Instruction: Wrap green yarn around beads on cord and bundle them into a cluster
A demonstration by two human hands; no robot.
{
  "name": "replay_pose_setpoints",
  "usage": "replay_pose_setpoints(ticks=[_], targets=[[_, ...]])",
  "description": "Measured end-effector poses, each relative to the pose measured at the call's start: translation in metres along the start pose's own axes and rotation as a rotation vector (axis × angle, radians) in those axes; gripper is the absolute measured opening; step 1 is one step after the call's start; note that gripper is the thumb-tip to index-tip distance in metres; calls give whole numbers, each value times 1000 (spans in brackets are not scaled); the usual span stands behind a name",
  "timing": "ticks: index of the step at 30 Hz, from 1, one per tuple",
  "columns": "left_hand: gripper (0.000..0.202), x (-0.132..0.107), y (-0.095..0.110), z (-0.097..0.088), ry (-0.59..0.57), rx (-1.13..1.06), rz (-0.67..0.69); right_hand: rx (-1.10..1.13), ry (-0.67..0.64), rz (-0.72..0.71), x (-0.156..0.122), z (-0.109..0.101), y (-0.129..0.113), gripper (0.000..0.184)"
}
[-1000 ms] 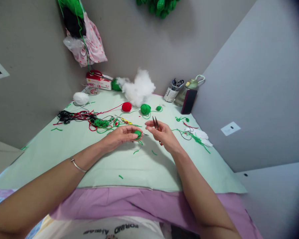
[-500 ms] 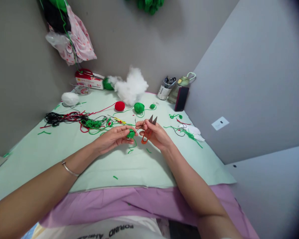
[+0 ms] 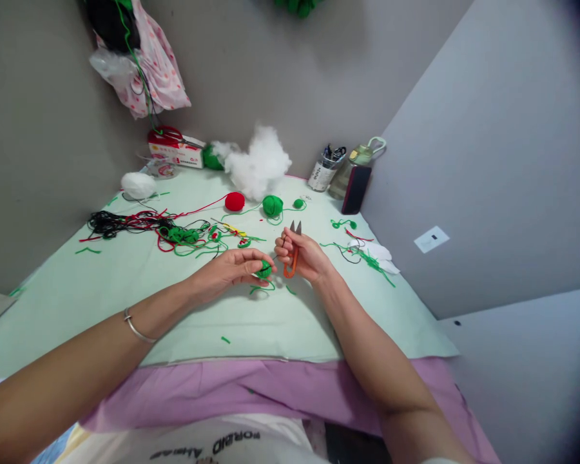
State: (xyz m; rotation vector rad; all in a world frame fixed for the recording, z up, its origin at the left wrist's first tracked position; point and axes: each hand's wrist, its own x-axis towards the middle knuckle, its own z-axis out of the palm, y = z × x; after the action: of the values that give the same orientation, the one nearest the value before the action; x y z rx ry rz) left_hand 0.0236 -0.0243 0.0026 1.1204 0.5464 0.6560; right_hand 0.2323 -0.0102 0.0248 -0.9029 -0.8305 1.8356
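Note:
My left hand (image 3: 239, 267) pinches a small round green crocheted piece (image 3: 263, 270) with a dark strand across it. My right hand (image 3: 305, 254) is closed around small orange-handled scissors (image 3: 291, 263), their blades pointing up past the thumb. A thin dark strand runs from the green piece toward the right fingers, which are curled in; its end is hidden there. Below the left hand, loose green yarn snippets (image 3: 261, 288) lie on the pale green table cover (image 3: 193, 328).
Black, red and green yarn tangles (image 3: 111, 223) spread at left. Behind the hands are a red yarn ball (image 3: 234, 202), a green yarn ball (image 3: 272, 206) and white stuffing (image 3: 258, 164). A phone (image 3: 356, 190) leans on a bottle (image 3: 341, 183); white pieces (image 3: 374, 252) lie right.
My right hand has curled its fingers in and moved slightly away from the left, the scissors more upright. My left hand has shifted a little right and down with the green piece.

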Motion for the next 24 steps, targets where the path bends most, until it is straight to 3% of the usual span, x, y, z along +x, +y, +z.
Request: replay_pose_setpoints(ticks=[6,10,13,16,19,24], targets=[[33,2,2,-11,36,77,-35,-306,19,-141,-8,0,-1,42],[32,4,2,-15,92,137,10,-795,212,-326,-17,-6,-8,43],[35,4,2,-14,178,251,73,-1186,286,-329,-27,-8,-14,45],[37,3,3,-11,261,357,120,-1341,108,-268,-37,-4,-20,45],[40,3,3,-9,330,405,156,-1320,-117,-289,-42,-1,-23,45],[47,5,0,-11,407,403,187,-1282,-185,-306,-41,0,-23,45]])
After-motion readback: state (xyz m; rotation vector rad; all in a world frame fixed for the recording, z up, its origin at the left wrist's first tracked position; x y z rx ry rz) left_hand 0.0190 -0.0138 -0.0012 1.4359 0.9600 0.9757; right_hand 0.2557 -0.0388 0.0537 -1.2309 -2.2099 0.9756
